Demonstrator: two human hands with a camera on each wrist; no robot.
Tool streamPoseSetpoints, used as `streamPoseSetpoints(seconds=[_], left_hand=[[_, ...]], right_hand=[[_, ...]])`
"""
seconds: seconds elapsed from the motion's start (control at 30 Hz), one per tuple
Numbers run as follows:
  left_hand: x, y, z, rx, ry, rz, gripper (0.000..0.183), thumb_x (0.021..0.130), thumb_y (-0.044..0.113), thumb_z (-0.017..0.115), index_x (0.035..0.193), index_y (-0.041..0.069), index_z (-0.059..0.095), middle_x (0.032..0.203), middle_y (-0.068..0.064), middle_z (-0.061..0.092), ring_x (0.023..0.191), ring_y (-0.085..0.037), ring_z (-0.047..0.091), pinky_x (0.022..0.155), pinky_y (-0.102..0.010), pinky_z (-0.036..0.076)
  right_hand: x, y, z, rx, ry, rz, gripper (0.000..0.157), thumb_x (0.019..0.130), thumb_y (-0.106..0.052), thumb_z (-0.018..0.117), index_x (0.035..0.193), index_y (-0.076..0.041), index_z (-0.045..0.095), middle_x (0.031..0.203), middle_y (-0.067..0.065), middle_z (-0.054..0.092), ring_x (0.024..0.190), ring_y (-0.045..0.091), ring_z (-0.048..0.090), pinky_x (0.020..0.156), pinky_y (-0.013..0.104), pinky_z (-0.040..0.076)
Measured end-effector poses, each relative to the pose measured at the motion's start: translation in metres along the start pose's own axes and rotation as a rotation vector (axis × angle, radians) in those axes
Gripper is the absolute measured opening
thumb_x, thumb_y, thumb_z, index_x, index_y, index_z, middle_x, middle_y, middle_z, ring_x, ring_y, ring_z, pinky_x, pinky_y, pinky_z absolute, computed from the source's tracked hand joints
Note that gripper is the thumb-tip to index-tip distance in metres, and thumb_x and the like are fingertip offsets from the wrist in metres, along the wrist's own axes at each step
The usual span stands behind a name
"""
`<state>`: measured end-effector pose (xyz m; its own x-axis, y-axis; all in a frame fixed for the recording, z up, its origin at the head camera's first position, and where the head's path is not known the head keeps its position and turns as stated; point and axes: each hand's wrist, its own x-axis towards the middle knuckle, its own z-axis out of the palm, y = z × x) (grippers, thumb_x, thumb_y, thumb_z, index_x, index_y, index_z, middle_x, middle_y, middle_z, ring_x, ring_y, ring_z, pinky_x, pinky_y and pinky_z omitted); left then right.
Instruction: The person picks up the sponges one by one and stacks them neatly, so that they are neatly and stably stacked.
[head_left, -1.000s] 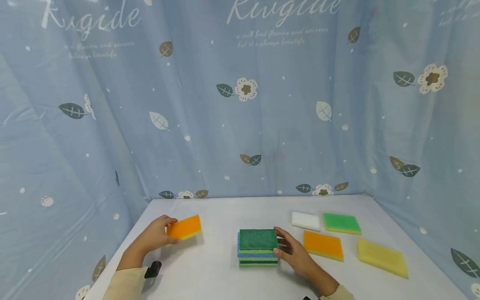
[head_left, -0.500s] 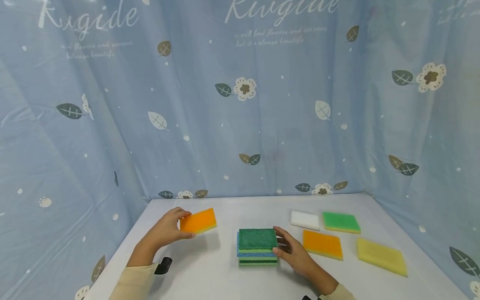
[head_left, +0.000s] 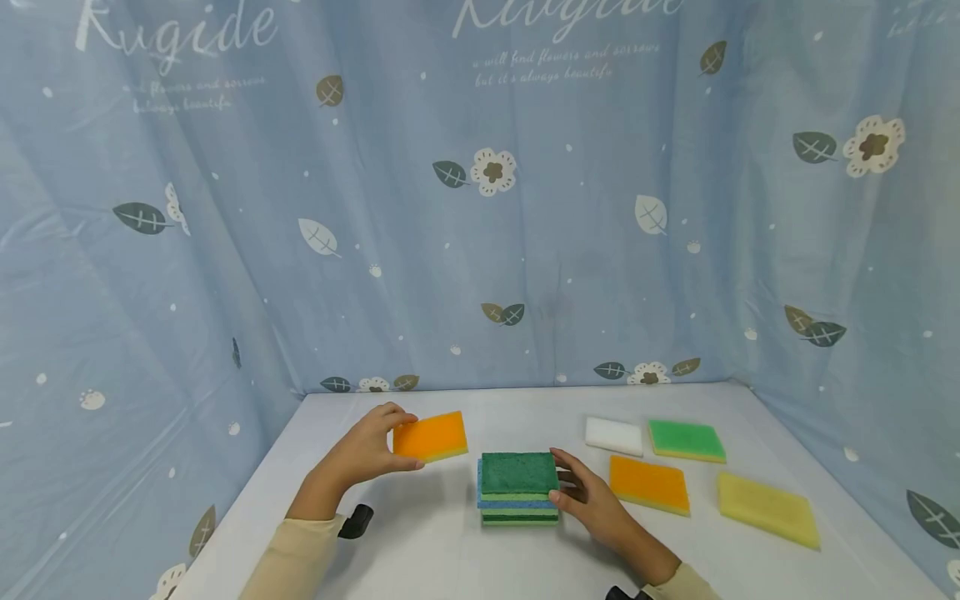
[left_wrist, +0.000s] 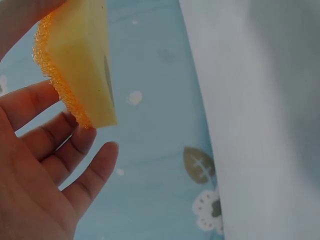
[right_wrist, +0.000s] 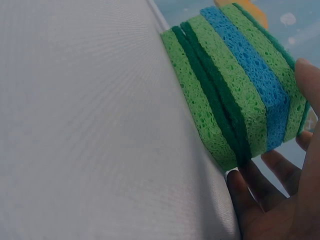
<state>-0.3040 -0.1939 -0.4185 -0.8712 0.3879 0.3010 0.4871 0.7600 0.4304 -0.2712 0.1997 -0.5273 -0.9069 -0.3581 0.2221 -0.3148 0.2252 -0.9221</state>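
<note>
My left hand pinches an orange-topped yellow sponge by its left end, thumb in front and fingers behind. That sponge is in the air, up and left of a stack of sponges. The left wrist view shows its yellow foam and rough orange face. Light green, dark green and blue layers make up the stack, with a dark green scouring face on top. My right hand holds the stack's right end, thumb at the near corner and fingers toward the far one. In the right wrist view fingertips touch its end.
Right of the stack lie a white sponge, a green-topped sponge, another orange-topped sponge and a yellow sponge. They rest flat on the white table. A blue patterned curtain surrounds the back and sides.
My left hand has carried the orange-topped sponge rightward and somewhat upward, closer to the stack. My right hand has stayed at the stack.
</note>
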Motion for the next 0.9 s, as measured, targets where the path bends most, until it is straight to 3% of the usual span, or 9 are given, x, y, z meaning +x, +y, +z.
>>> streamPoseSetpoints(seconds=[0.33,0.6,0.9], left_hand=[[0.005,0.016,0.006,-0.012,0.010,0.052,0.064,0.065,0.053,0.086,0.115,0.017,0.069,0.108,0.009,0.052,0.096,-0.015,0.049,0.086,-0.042,0.049],[0.009,0.027,0.008,-0.015,0.001,0.096,0.069,0.066,0.064,0.080,0.115,0.016,0.069,0.108,0.009,0.052,0.098,-0.015,0.049,0.087,-0.042,0.049],[0.011,0.038,0.013,-0.007,-0.020,0.144,0.067,0.068,0.064,0.079,0.115,0.017,0.070,0.108,0.009,0.053,0.096,-0.013,0.050,0.086,-0.041,0.050]], right_hand=[[0.000,-0.001,0.000,-0.013,0.001,0.006,0.061,0.097,-0.021,0.062,0.150,-0.028,0.034,0.149,0.008,0.038,0.128,0.027,0.047,0.099,0.026,0.042],[0.000,-0.001,-0.001,-0.023,-0.007,-0.038,0.062,0.098,-0.018,0.060,0.152,-0.011,0.030,0.149,0.016,0.038,0.127,0.032,0.047,0.101,0.036,0.042],[-0.001,-0.004,-0.001,-0.018,-0.008,-0.041,0.061,0.098,-0.018,0.060,0.152,-0.010,0.031,0.149,0.017,0.037,0.127,0.033,0.047,0.101,0.040,0.043]])
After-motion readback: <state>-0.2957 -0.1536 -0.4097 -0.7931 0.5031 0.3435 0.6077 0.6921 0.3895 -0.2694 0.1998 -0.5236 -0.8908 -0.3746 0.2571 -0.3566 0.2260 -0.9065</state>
